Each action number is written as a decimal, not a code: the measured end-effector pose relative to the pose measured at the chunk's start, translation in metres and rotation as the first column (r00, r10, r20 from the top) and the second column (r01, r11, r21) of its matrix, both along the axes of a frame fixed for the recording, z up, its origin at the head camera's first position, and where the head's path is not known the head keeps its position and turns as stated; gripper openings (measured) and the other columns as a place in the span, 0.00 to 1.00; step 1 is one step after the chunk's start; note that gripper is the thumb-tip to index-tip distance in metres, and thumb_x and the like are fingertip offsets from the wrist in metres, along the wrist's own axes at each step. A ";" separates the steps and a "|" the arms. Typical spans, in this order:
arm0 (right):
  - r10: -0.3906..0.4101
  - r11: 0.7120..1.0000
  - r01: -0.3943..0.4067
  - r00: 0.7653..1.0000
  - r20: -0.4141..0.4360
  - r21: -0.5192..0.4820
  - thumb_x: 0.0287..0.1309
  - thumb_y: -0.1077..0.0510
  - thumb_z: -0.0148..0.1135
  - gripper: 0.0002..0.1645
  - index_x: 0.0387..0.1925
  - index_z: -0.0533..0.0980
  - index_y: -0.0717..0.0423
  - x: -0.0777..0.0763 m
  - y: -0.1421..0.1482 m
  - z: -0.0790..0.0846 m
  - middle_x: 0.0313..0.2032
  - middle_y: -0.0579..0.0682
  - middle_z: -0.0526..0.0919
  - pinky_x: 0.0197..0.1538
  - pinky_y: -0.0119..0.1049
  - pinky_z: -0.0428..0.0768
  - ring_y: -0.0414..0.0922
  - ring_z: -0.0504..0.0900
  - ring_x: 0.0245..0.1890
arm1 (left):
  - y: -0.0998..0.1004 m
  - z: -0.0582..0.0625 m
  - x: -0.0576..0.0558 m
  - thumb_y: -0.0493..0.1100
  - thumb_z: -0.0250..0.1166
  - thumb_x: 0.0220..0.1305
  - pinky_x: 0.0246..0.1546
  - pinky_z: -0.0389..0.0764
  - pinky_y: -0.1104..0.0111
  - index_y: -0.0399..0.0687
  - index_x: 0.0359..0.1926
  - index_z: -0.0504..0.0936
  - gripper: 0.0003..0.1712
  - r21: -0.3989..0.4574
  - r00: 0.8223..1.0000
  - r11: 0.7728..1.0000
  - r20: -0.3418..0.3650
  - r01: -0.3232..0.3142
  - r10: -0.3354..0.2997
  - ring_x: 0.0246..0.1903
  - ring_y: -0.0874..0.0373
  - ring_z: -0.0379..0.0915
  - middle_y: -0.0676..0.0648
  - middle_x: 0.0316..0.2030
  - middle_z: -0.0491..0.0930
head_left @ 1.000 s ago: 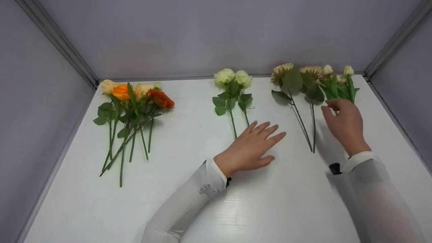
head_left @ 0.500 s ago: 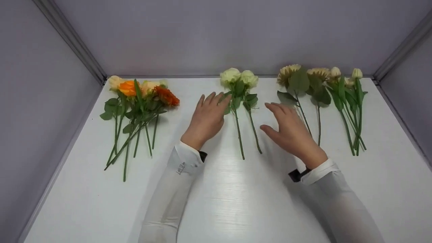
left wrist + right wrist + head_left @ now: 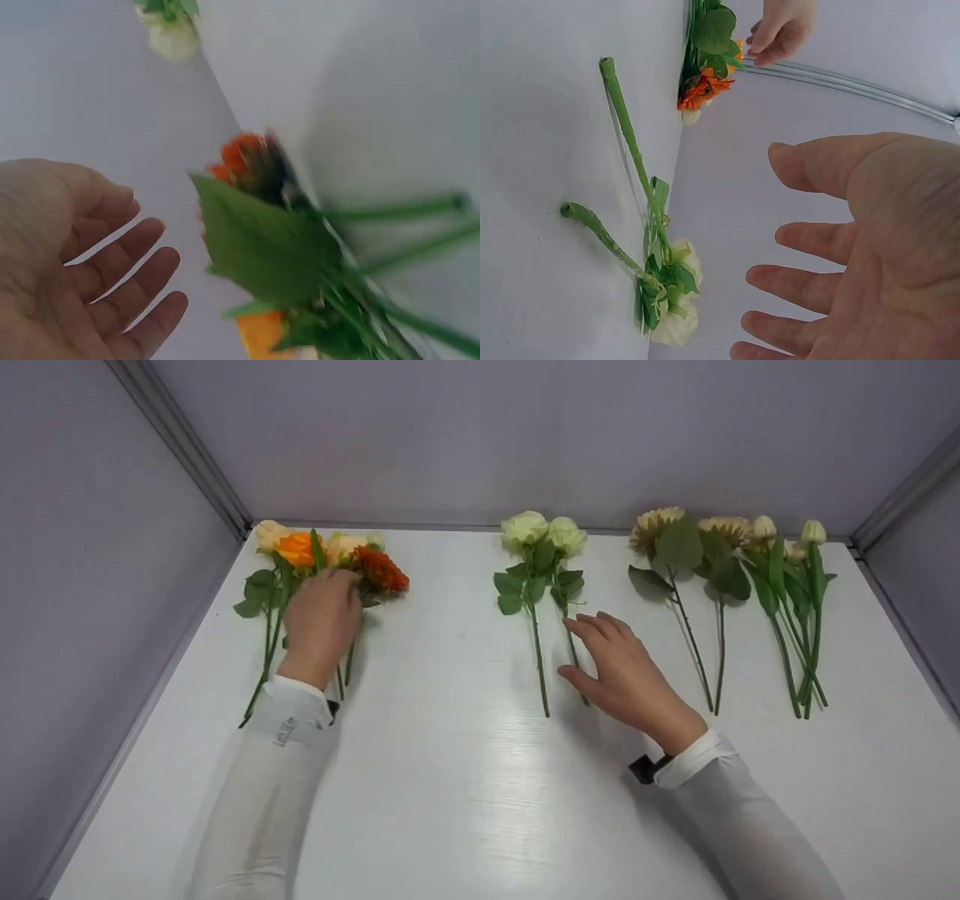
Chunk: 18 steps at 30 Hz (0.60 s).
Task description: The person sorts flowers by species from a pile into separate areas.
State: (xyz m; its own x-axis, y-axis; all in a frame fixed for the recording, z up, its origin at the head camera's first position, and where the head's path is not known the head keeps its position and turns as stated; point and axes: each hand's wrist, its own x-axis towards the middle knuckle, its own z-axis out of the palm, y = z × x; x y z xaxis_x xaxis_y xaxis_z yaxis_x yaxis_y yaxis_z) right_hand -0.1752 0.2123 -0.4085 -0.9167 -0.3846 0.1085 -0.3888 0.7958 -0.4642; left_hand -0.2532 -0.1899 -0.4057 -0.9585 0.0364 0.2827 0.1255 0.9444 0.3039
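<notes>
At the left, my left hand [image 3: 321, 622] hovers over a mixed bunch with an orange rose [image 3: 298, 549], pale peach roses and a rust-red flower [image 3: 381, 568]. In the left wrist view its fingers [image 3: 139, 289] are loosely bent and apart from the leaves, holding nothing. My right hand [image 3: 634, 682] is above the table beside the stems of two pale green roses [image 3: 525, 531]. Its fingers spread loosely in the right wrist view, with nothing in the palm [image 3: 907, 277]. The rose stems [image 3: 634, 150] lie apart from that hand.
Two cream, daisy-like flowers [image 3: 658, 529] with broad leaves lie at the right. Beside them is a bunch of white tulips [image 3: 813, 532]. Grey panels [image 3: 480, 442] wall the white table [image 3: 420, 780] at the back and sides.
My left hand has gone from the pale green roses leftward to the mixed bunch. My right hand came left from the tulips to the pale green roses. The view has shifted slightly left.
</notes>
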 end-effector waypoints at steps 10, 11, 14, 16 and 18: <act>0.031 0.999 -0.030 0.999 0.018 -0.017 0.69 0.48 0.66 0.39 0.75 0.65 0.54 0.002 -0.004 -0.007 0.73 0.59 0.65 0.73 0.62 0.56 0.61 0.53 0.76 | -0.117 -0.017 -0.003 0.38 0.51 0.73 0.27 0.79 0.45 0.29 0.42 0.79 0.15 -0.014 0.895 0.958 0.353 -0.285 0.272 0.38 0.32 0.80 0.27 0.40 0.81; 0.035 0.999 -0.034 0.999 0.017 -0.014 0.69 0.48 0.66 0.39 0.75 0.65 0.54 0.002 -0.005 -0.007 0.73 0.59 0.65 0.73 0.63 0.56 0.62 0.53 0.76 | -0.123 -0.020 -0.002 0.39 0.51 0.72 0.27 0.79 0.46 0.29 0.40 0.80 0.15 -0.011 0.885 0.957 0.377 -0.290 0.273 0.38 0.32 0.81 0.27 0.40 0.82; 0.038 0.999 -0.038 0.999 0.010 -0.008 0.69 0.48 0.66 0.39 0.75 0.65 0.54 0.002 -0.005 -0.008 0.73 0.59 0.65 0.73 0.62 0.56 0.62 0.53 0.76 | -0.134 -0.027 0.001 0.40 0.53 0.72 0.25 0.78 0.49 0.32 0.32 0.80 0.16 0.015 0.869 0.953 0.414 -0.303 0.270 0.35 0.37 0.80 0.31 0.34 0.83; 0.036 0.999 -0.036 0.999 0.011 -0.007 0.69 0.48 0.66 0.38 0.75 0.65 0.54 0.001 -0.005 -0.009 0.73 0.59 0.66 0.73 0.62 0.56 0.62 0.54 0.76 | -0.136 -0.030 0.002 0.41 0.54 0.72 0.24 0.77 0.52 0.37 0.26 0.78 0.18 0.032 0.870 0.953 0.419 -0.302 0.262 0.30 0.41 0.78 0.36 0.27 0.81; 0.036 0.999 -0.036 0.999 0.014 -0.004 0.69 0.48 0.66 0.38 0.74 0.66 0.54 0.001 -0.006 -0.011 0.72 0.59 0.66 0.73 0.62 0.56 0.62 0.54 0.76 | -0.136 -0.031 0.002 0.42 0.55 0.71 0.23 0.76 0.55 0.41 0.21 0.75 0.19 0.038 0.867 0.953 0.429 -0.299 0.255 0.26 0.44 0.76 0.41 0.21 0.78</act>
State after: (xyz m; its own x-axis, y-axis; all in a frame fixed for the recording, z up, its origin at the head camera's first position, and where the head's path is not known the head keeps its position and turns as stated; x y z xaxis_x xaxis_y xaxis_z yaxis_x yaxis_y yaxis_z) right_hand -0.1741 0.2062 -0.4193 -0.9039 -0.4166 0.0971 -0.4102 0.7799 -0.4727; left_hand -0.2511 -0.3262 -0.4365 -0.9545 -0.2550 -0.1548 -0.2951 0.8834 0.3639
